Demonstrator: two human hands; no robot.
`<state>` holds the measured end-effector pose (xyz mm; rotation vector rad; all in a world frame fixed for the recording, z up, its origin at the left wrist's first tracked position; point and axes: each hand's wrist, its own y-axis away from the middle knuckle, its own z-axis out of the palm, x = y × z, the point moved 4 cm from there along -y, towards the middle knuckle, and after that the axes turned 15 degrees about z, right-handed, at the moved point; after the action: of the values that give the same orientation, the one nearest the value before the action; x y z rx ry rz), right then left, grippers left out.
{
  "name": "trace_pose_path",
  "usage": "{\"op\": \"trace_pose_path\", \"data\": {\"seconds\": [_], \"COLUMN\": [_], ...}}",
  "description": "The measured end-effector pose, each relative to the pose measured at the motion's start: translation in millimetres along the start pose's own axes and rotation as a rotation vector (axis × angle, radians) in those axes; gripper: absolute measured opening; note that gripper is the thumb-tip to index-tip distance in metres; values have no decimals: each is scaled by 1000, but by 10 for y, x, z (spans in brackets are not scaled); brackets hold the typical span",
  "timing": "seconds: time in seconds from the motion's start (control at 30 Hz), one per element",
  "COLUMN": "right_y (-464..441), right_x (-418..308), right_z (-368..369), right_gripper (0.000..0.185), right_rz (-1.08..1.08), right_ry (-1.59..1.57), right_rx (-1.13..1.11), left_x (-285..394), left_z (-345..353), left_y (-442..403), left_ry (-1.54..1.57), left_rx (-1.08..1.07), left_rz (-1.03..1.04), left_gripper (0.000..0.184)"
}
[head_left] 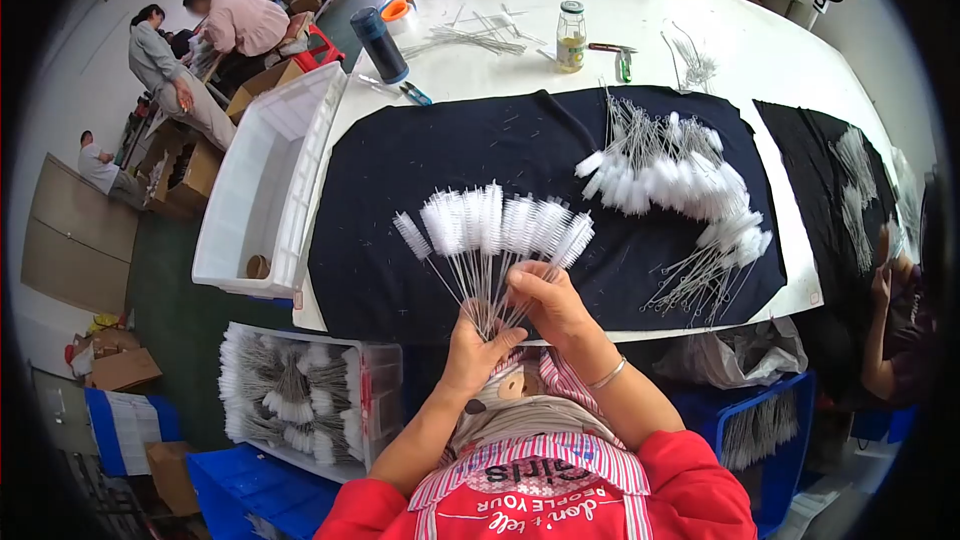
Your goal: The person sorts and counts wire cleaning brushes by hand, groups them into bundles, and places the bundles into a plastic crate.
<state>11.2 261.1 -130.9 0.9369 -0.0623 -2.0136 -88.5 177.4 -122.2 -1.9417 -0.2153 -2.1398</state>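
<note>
A fanned bunch of white-bristled wire brushes (490, 225) stands up out of my hands, over the near edge of a dark cloth (400, 160). My left hand (475, 350) is closed round the wire stems low down. On the right side of the bunch, my right hand (548, 302) pinches stems between thumb and fingers. A large pile of the same brushes (665, 175) lies on the cloth to the right, some with looped wire ends toward me.
An empty-looking white bin (225, 210) stands left of the table. Below it, a crate (375, 390) holds many brushes; a blue bin (735, 395) at right holds more. A glass jar (571, 35), a dark flask (380, 45) and pliers (625, 65) are at the back. Co-workers are left and right.
</note>
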Motion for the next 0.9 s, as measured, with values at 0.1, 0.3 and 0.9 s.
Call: {"op": "trace_pose_path", "data": {"seconds": [0.1,0.3,0.9], "right_y": [0,20,-66], "right_x": [-4,21,-187], "right_z": [-6,16,-74], "right_gripper": [15,19,31], "right_rz": [-43,-32,-35], "right_ry": [-167,-177,-266], "right_rx": [-83,-11,-63], "left_x": [-34,-37,36], "left_z": [-11,51,153], "left_y": [3,-23,-253], "left_ry": [-1,198,266], "left_rx": [4,-6,62], "left_rz": [-9,-116,-14], "left_gripper": [44,41,33]}}
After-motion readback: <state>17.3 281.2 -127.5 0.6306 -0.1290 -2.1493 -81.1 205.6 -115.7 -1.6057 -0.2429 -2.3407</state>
